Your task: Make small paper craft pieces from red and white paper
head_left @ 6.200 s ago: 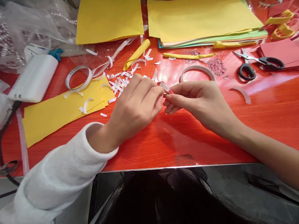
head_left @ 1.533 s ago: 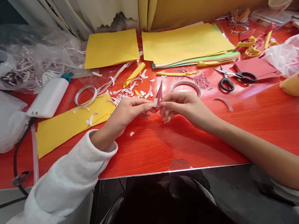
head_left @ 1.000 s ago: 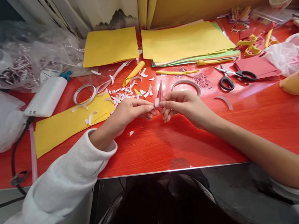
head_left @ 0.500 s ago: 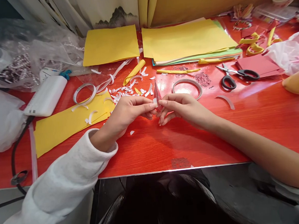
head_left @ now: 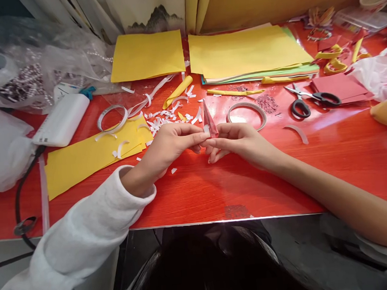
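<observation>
Between my two hands, above the red table, a small folded red paper cone (head_left: 209, 121) points away from me. My left hand (head_left: 177, 146) pinches its left side, thumb on top, where a small white piece of tape or paper (head_left: 206, 129) shows at the thumb tip. My right hand (head_left: 238, 142) has its thumb and index finger closed at the cone's lower end; its other fingers curl beneath. A roll of tape (head_left: 247, 114) lies just beyond my right hand. White paper scraps (head_left: 163, 117) are scattered beyond my left hand.
Yellow sheets (head_left: 147, 55) and a stack of coloured paper (head_left: 249, 50) lie at the back. Black-handled scissors (head_left: 312, 99) rest beside red paper (head_left: 342, 88) on the right. On the left are another tape roll (head_left: 112, 118), yellow strips (head_left: 91, 158) and a white device (head_left: 62, 121) with a cord.
The cone has turned between my fingers and shows more of its right side. My right thumb has slid lower on it. The whole view has shifted slightly.
</observation>
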Tool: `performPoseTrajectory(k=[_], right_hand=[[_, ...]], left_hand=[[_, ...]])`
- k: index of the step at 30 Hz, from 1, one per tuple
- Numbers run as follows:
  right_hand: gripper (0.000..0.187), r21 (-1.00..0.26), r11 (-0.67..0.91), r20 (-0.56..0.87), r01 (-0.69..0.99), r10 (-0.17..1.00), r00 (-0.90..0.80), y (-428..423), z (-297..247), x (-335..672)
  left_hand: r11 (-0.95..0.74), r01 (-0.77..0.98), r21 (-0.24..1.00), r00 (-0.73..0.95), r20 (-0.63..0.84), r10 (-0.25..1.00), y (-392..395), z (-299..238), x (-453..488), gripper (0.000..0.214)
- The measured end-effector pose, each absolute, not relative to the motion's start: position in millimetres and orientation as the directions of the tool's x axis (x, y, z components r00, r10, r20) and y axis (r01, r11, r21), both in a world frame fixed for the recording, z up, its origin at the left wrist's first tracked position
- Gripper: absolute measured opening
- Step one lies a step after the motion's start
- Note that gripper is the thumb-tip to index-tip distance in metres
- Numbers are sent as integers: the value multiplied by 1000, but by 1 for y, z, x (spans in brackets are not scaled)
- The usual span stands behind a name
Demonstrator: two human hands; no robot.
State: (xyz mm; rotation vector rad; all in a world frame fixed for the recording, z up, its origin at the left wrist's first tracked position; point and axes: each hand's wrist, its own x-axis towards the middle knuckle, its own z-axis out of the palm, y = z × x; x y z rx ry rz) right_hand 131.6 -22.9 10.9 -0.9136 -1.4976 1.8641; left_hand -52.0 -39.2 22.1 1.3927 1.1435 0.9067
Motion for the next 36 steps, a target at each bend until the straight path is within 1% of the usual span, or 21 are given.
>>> performPoseTrajectory(k=[2, 5, 7, 9, 11, 13, 15, 18, 19, 20, 22, 23, 26, 30, 33, 35, 36], right_hand=[[23, -979, -205, -168, 4, 793, -585, -23, 11, 131], [21, -972, -236, -193, -4, 803, -564, -21, 9, 131], [20, -966, -260, -209, -9, 794, -571, -20, 8, 133], [21, -959, -285, -231, 7, 762, -605, -19, 9, 134], [21, -952, -304, -255, 41, 713, -653, -19, 11, 135], [21, -954, -299, -240, 38, 677, -696, -20, 12, 136], [22, -959, -282, -177, -21, 657, -733, -20, 13, 137], [36, -959, -263, -91, -103, 633, -769, -21, 12, 137], [36, -961, -253, -80, -107, 630, -772, -22, 12, 136], [32, -966, -237, -73, -105, 637, -768, -23, 11, 136], [22, -976, -193, -61, -97, 677, -733, -24, 10, 135], [21, -980, -175, -58, -95, 707, -705, -24, 10, 135], [22, -984, -150, -61, -96, 788, -612, -26, 9, 134], [23, -984, -152, -74, -98, 832, -550, -28, 11, 134], [20, -983, -152, -78, -100, 848, -525, -29, 13, 133], [18, -984, -148, -76, -102, 857, -510, -29, 14, 133], [16, -984, -146, -77, -99, 861, -503, -29, 15, 133]], left_hand=[[-1, 216, 976, 256, -56, 965, -39, 20, -52, 27], [-76, 312, 947, 209, 10, 978, -38, 20, -53, 31], [-99, 334, 938, 182, 39, 983, -38, 21, -53, 31], [-86, 306, 948, 203, 23, 979, -38, 22, -52, 31], [-50, 259, 965, 260, -20, 966, -38, 23, -51, 31], [-2, 202, 979, 281, -56, 958, -37, 23, -51, 30], [38, 126, 991, 237, -68, 969, -36, 23, -52, 26], [56, 34, 998, 145, -60, 988, -35, 23, -53, 21], [56, 19, 998, 136, -58, 989, -36, 24, -53, 20], [55, 9, 998, 136, -56, 989, -36, 24, -52, 19], [48, 3, 999, 141, -48, 989, -37, 25, -50, 18], [40, 9, 999, 138, -41, 990, -38, 25, -49, 17], [-2, 56, 998, 120, -5, 993, -40, 25, -47, 18], [-83, 151, 985, 84, 71, 994, -38, 19, -48, 29], [-185, 282, 941, -1, 193, 981, -37, 15, -50, 45], [-277, 414, 867, -41, 322, 946, -38, 16, -53, 49], [-325, 485, 812, -41, 392, 919, -40, 17, -54, 47]])
